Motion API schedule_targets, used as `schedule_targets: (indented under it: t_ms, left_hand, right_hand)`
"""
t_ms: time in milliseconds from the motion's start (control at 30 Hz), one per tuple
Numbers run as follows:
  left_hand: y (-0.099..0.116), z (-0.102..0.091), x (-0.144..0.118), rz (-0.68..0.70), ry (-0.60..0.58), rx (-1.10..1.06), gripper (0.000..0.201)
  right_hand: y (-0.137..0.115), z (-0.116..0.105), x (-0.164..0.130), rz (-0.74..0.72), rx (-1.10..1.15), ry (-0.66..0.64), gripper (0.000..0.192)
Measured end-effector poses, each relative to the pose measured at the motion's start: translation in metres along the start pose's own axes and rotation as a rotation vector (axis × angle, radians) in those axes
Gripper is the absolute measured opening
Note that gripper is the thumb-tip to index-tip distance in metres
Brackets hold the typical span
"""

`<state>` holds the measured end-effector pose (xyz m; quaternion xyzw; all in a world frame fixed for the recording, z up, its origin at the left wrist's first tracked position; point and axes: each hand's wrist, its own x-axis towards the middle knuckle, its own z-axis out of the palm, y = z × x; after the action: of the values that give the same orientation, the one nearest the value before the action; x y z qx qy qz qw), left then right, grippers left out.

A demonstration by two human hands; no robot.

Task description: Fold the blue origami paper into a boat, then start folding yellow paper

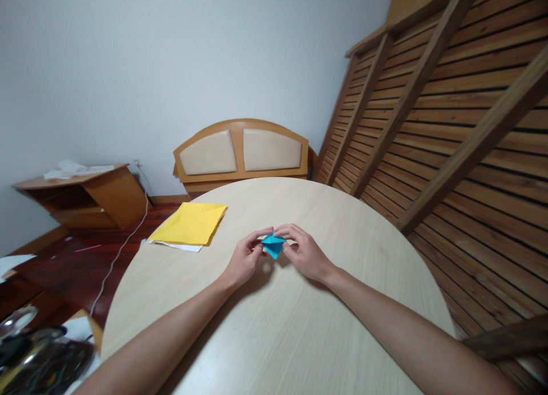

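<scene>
A small piece of folded blue paper (274,246) is held between both hands over the round table (274,338). Its lower part comes to a point toward me, and its upper part shows a crease. My left hand (247,257) pinches the left side, fingertips on top and thumb below. On the right side, my right hand (305,252) grips it in the same way, its fingers curved over the far edge. Parts of the paper's side corners are hidden behind the fingers.
Yellow paper (188,224) lies over white sheets at the table's left edge. A wooden slatted frame (428,132) leans on the right. Beyond the table stands a padded headboard (240,155). A low cabinet (107,198) and a cable (124,249) are at left.
</scene>
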<state>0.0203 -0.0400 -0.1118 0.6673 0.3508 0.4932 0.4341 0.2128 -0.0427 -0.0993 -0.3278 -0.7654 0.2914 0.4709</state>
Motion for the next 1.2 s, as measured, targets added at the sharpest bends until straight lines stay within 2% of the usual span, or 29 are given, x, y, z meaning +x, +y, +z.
schedule_targets:
  t_ms: [333,567,700,933,1200]
  left_hand:
    - [0.0033,0.0009,-0.0007,-0.01,0.01,-0.009,0.032]
    - [0.0024,0.0008,0.0,-0.008,0.027,-0.024,0.044]
    - [0.0016,0.0009,-0.0003,-0.048,0.054,-0.063,0.048]
    - [0.003,-0.0009,-0.0017,-0.095,0.025,-0.111,0.043]
    - [0.0022,0.0013,-0.0014,-0.096,0.029,-0.098,0.051]
  right_hand:
    - [0.001,-0.0021,0.0001,-0.022,0.001,-0.014,0.035]
    - [0.0008,-0.0026,0.0004,-0.027,-0.01,-0.026,0.039]
    - [0.0013,-0.0024,0.0007,-0.028,-0.018,-0.016,0.041]
    - [0.0047,-0.0013,0.0003,-0.036,-0.039,-0.004,0.039]
    - [0.0068,-0.0021,0.0002,-0.131,-0.165,0.002,0.041]
